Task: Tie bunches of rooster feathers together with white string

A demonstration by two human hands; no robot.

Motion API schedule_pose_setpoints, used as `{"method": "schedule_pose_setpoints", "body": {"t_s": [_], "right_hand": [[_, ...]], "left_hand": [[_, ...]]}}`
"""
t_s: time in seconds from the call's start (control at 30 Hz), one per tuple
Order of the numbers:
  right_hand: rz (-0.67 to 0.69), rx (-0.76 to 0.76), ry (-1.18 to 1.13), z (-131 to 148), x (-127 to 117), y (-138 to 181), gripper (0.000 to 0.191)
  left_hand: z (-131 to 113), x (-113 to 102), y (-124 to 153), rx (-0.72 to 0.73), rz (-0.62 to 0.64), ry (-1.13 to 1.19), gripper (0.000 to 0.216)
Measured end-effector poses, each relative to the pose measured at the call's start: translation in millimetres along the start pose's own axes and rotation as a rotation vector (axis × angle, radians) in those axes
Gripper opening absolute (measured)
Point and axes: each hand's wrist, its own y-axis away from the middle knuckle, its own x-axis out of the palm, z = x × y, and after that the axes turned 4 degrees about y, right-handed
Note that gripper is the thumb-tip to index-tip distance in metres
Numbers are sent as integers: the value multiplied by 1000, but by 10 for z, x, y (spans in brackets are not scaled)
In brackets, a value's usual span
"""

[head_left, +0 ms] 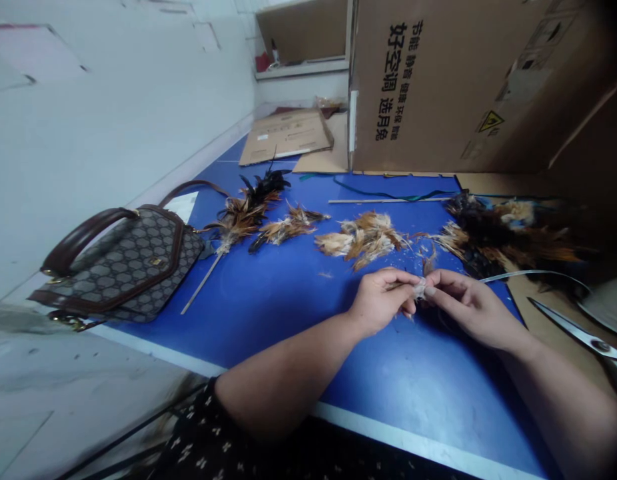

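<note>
Bench [283,287], blue and smooth-topped, stretches beneath my forearms. Toward its right edge lies a heap of black and brown feathers [508,233]; nearer the middle, a flat cluster of tan feathers [363,240]. My left grip [381,300] and right grip [471,303] meet over it, fingertips pinching a small whitish bundle [419,288].

On the table [268,297], the handbag [138,257] lay at the far left, with a feathered stick [241,223] just right of it. Next came a feather bunch [286,229], then a feather pile [363,239], then a feather heap [513,237] on the right. Behind the pile lay a rod [383,201]; farther back stood a carton [448,87], a cardboard sheet [288,137] to its left. Scissors [599,346] lay to the right of the right hand [466,303].
</note>
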Motion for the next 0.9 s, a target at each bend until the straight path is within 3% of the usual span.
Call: {"method": "schedule_pose_setpoints", "body": {"t_s": [0.23, 0.47, 0.9], "right_hand": [[-157, 30, -17, -94, -53, -32, 38], [-32, 20, -18, -19, -30, -11, 37], [-22, 86, -133, -70, -19, -28, 38]], "left_hand": [[-41, 25, 27, -53, -13, 9, 34], [-61, 41, 37, -28, -31, 22, 35], [-27, 23, 27, -32, 8, 30, 36]]}}
